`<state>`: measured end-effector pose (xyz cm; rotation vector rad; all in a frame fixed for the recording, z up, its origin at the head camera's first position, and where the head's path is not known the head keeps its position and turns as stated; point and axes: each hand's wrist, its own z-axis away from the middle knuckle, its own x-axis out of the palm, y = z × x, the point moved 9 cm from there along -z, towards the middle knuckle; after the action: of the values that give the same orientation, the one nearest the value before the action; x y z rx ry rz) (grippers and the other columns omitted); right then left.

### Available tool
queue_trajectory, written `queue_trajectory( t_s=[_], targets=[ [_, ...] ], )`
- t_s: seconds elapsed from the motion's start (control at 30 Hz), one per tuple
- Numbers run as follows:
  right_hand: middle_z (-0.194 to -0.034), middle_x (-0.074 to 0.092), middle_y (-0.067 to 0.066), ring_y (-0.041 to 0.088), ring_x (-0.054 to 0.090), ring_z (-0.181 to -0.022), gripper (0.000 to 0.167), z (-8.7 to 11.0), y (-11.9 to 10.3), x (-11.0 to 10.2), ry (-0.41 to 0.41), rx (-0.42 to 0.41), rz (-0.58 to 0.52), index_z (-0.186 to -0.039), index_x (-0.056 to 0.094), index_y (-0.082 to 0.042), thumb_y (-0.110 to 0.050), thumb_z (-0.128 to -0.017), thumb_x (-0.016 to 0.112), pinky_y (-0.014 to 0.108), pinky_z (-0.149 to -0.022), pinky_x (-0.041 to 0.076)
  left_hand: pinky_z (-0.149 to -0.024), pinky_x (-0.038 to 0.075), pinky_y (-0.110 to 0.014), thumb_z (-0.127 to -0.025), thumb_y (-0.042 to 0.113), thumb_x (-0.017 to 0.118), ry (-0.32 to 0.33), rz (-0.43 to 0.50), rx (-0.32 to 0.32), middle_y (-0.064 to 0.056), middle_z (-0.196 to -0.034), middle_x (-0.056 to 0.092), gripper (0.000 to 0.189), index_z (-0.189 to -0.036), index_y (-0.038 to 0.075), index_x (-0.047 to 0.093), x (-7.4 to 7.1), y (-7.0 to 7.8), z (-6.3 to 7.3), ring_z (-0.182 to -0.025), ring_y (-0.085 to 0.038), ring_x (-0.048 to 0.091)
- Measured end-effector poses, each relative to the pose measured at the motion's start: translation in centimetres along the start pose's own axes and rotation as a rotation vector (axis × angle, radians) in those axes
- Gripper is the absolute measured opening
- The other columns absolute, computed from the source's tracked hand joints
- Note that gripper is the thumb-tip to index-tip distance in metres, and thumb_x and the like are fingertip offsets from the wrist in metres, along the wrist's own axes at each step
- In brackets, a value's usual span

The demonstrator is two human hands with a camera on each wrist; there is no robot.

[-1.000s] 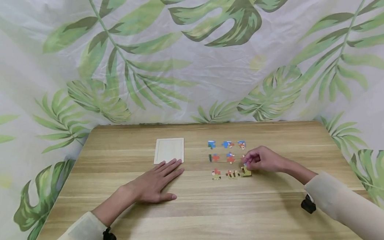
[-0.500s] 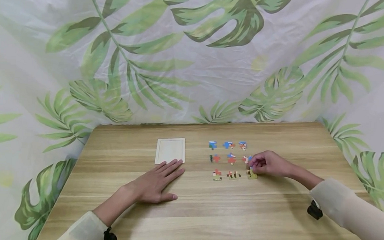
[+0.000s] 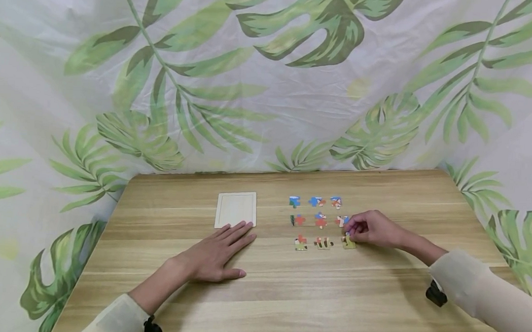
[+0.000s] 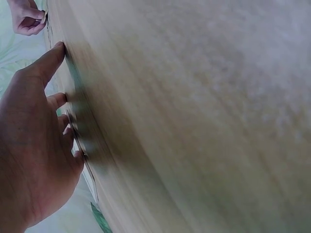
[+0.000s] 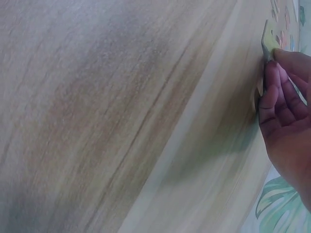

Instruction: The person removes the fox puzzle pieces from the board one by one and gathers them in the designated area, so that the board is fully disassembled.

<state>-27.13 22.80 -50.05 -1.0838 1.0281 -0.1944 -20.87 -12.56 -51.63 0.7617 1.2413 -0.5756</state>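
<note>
1. Olive-green jigsaw puzzle piece [image 3: 349,240] lies on the pale wooden table [image 3: 285,299], pinched by the right hand [image 3: 372,228].
2. Square wooden puzzle tray [image 3: 236,209] shows bare; no readable writing.
3. Left hand [image 3: 214,257] rests flat, fingers released.

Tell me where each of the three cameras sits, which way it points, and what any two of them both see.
Head: worn high, looks forward and down at the wooden table, both forearms, left hand, right hand, puzzle pieces.
Left wrist: low by the left hand, looks along the tabletop; fingers flat.
Right wrist: beside the right hand, looks along the table at a yellow-green piece it pinches.
Shared: the right hand appears distantly in the left wrist view.
</note>
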Motion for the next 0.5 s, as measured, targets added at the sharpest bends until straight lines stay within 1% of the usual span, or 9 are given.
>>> queue_trajectory(
  t_s=[0.1, 0.27, 0.4, 0.5],
  targets=[
    [-0.096, 0.076, 0.007, 0.009, 0.067, -0.082, 0.011, -0.07, 0.12, 0.00, 0.010, -0.001, 0.014, -0.103, 0.078, -0.002, 0.002, -0.093, 0.078, 0.022, -0.072, 0.059, -0.132, 0.018, -0.054, -0.103, 0.066, 0.053, -0.004, 0.000, -0.003, -0.012, -0.178, 0.009, 0.092, -0.171, 0.013, 0.021, 0.02, -0.08, -0.04, -0.165, -0.030, 0.010],
    [-0.096, 0.076, 0.007, 0.008, 0.067, -0.083, 0.012, -0.07, 0.53, 0.03, 0.017, 0.023, 0.012, -0.104, 0.079, -0.004, 0.001, -0.093, 0.079, 0.022, -0.073, 0.059, -0.132, 0.017, -0.053, -0.103, 0.067, 0.052, -0.011, -0.005, -0.006, -0.012, -0.179, 0.008, 0.092, -0.171, 0.013, 0.020, 0.07, -0.09, -0.09, -0.165, -0.029, 0.009],
    [-0.098, 0.077, 0.006, 0.008, 0.067, -0.085, 0.011, 0.12, 0.36, -0.25, 0.033, 0.000, 0.033, -0.104, 0.079, -0.005, 0.000, -0.094, 0.078, 0.022, -0.074, 0.059, -0.132, 0.017, -0.053, -0.104, 0.066, 0.052, -0.009, 0.009, -0.008, -0.011, -0.179, 0.007, 0.092, -0.171, 0.014, 0.018, 0.13, -0.12, -0.04, -0.165, -0.028, 0.008],
    [-0.100, 0.078, 0.005, 0.008, 0.067, -0.086, 0.010, 0.40, 0.20, -0.83, 0.068, -0.024, 0.071, -0.103, 0.080, -0.005, -0.001, -0.095, 0.077, 0.023, -0.075, 0.059, -0.132, 0.016, -0.054, -0.105, 0.063, 0.053, 0.019, 0.050, -0.021, -0.011, -0.179, 0.008, 0.088, -0.171, 0.015, 0.019, -0.17, -0.46, 0.34, -0.165, -0.028, 0.008]
  ],
)
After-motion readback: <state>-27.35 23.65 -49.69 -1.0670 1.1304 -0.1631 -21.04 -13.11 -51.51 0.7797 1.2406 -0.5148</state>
